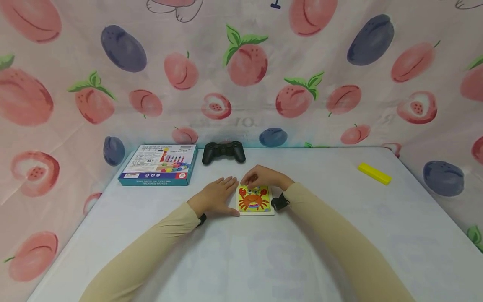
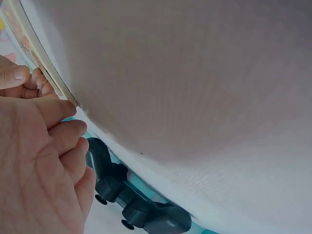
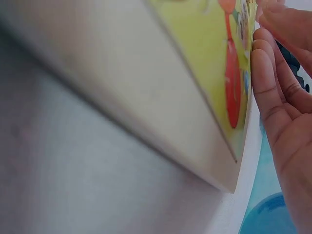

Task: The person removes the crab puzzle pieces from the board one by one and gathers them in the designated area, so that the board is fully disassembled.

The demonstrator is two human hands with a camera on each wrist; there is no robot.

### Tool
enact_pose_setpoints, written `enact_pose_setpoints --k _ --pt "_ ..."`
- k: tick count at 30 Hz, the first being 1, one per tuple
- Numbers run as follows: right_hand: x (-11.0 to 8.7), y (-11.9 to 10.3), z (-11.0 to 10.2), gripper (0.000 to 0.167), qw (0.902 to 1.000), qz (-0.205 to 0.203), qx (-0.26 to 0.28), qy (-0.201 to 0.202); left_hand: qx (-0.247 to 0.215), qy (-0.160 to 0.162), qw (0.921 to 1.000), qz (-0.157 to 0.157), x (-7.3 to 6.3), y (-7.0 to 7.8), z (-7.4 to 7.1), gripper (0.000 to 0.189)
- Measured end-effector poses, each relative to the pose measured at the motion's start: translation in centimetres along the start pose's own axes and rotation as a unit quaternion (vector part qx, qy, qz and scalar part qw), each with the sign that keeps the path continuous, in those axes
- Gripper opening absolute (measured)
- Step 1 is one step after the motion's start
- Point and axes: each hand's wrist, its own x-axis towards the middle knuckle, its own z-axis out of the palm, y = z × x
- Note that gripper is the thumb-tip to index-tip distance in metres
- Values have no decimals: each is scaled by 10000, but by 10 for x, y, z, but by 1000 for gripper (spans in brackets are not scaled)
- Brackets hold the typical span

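A small square crab picture puzzle (image 1: 254, 199), an orange crab on yellow with a pale border, lies flat on the table. My left hand (image 1: 216, 196) lies along its left side, fingers stretched forward and thumb tip by the near left corner. In the left wrist view, the left hand's fingertips (image 2: 68, 109) are at the board's edge. My right hand (image 1: 266, 177) arches over the far edge, bent fingers down at the far left corner. In the right wrist view, its fingers (image 3: 263, 73) touch the board (image 3: 161, 92). Whether they pinch a piece is hidden.
A black game controller (image 1: 224, 152) lies beyond the hands, near the table's back edge. Left of it sits a flat teal and white box (image 1: 158, 165) of beaded columns. A yellow bar (image 1: 374, 173) lies far right. A fruit-patterned cloth (image 1: 241, 105) hangs behind the white table (image 1: 241, 260).
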Motion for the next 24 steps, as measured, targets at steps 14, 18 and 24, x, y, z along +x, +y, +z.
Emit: enact_pose_setpoints --k 14,18,24 --pt "4 1 2 26 9997 65 -180 -125 -31 60 10000 50 -2 2 -3 102" --pt "4 0 2 25 9997 51 -206 -156 17 82 9999 67 -3 2 -4 102" --pt "4 -1 1 24 9997 -14 -164 -181 59 65 9999 55 -4 2 -4 102"
